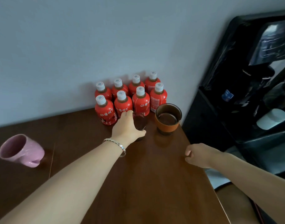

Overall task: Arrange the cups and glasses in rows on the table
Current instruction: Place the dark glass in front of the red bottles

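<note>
My left hand (126, 126) is wrapped around a small clear glass (140, 122) that stands on the brown table (138, 183), just in front of the red bottles. To its right stands a larger glass with an orange sleeve (168, 118), untouched. A pink mug (21, 151) sits tilted far to the left on the table. My right hand (200, 155) hovers near the table's right edge with its fingers loosely curled and nothing in it.
Several red bottles with white caps (130, 97) stand in two rows against the wall behind the glasses. A black water dispenser (251, 94) stands right of the table. The table's right edge (208, 177) runs diagonally beside my right arm.
</note>
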